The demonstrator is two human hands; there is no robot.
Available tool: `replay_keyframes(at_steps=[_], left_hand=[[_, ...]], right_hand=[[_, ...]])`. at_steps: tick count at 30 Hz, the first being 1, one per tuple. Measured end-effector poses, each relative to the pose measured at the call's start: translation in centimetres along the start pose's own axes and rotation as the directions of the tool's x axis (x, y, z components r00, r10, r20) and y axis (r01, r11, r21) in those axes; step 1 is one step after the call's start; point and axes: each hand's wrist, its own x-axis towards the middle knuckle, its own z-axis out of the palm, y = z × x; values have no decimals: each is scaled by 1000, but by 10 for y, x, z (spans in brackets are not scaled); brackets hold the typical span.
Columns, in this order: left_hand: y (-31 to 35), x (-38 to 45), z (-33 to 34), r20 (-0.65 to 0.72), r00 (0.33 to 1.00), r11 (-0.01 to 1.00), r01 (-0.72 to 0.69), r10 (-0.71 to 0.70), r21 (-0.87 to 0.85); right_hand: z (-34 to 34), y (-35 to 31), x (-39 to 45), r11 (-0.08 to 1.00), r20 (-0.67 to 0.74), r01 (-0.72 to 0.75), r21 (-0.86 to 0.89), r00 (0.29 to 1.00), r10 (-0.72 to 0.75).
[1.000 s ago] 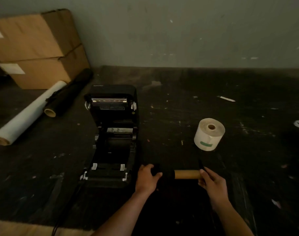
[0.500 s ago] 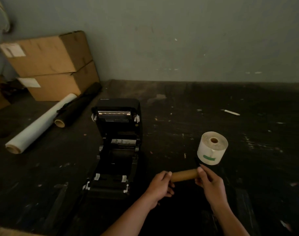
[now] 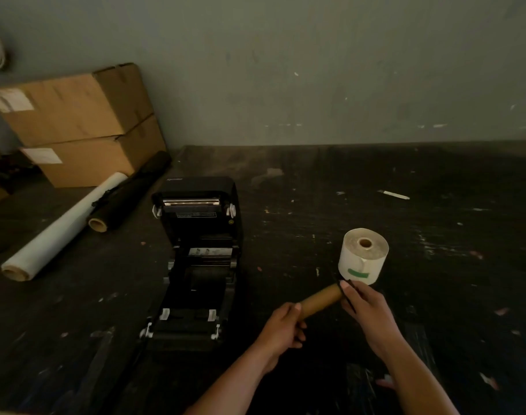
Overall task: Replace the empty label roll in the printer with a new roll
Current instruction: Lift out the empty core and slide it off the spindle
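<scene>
The black label printer (image 3: 196,259) sits on the dark table with its lid swung open and its roll bay showing no roll. To its right I hold the empty brown cardboard core (image 3: 320,301) almost level above the table. My left hand (image 3: 281,330) grips its left end and my right hand (image 3: 365,313) pinches its right end, where a thin black part shows. Just beyond my right hand the new white label roll (image 3: 363,256) stands on end, with a green tape strip on its side.
Two stacked cardboard boxes (image 3: 76,127) stand at the back left against the wall. A long white roll (image 3: 64,226) and a black roll (image 3: 130,193) lie in front of them. The dark tabletop (image 3: 420,211) carries small paper scraps.
The black piece that covered the core's left part a second ago is gone from it. Both hands and the core now sit further right, tilted up toward the new roll.
</scene>
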Motion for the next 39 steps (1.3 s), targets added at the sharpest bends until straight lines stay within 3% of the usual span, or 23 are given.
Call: replay_keyframes(at_steps=[4,14,20,24,29,34,39], left_hand=[[-5,-6,-7,36,999,1000,-26,25,13],[-19,-8,-15,-60,998,1000,21,-20,13],[-32,-6,-19,-124,991,979,-33,59,199],[-35,-2,-13,-181,966,854,-65,183,516],[-38,3,-1,-205,937,683,-46,282,729],[-42,3,4,-176,935,540,-20,308,841],[-43,3,3,-142,943,513,-35,302,858]], right_hand=[[-6,10,-1,999,-43,-41,6,998,42],[-38,30,-27,901,-198,-307,307,905,376],[-64,33,-35,872,-263,-358,335,853,451],[-72,40,-32,903,-304,-342,261,858,413],[-74,45,-28,919,-275,-392,36,881,386],[-66,56,-23,903,-285,-371,-216,909,305],[-65,62,-21,868,-283,-353,-350,923,261]])
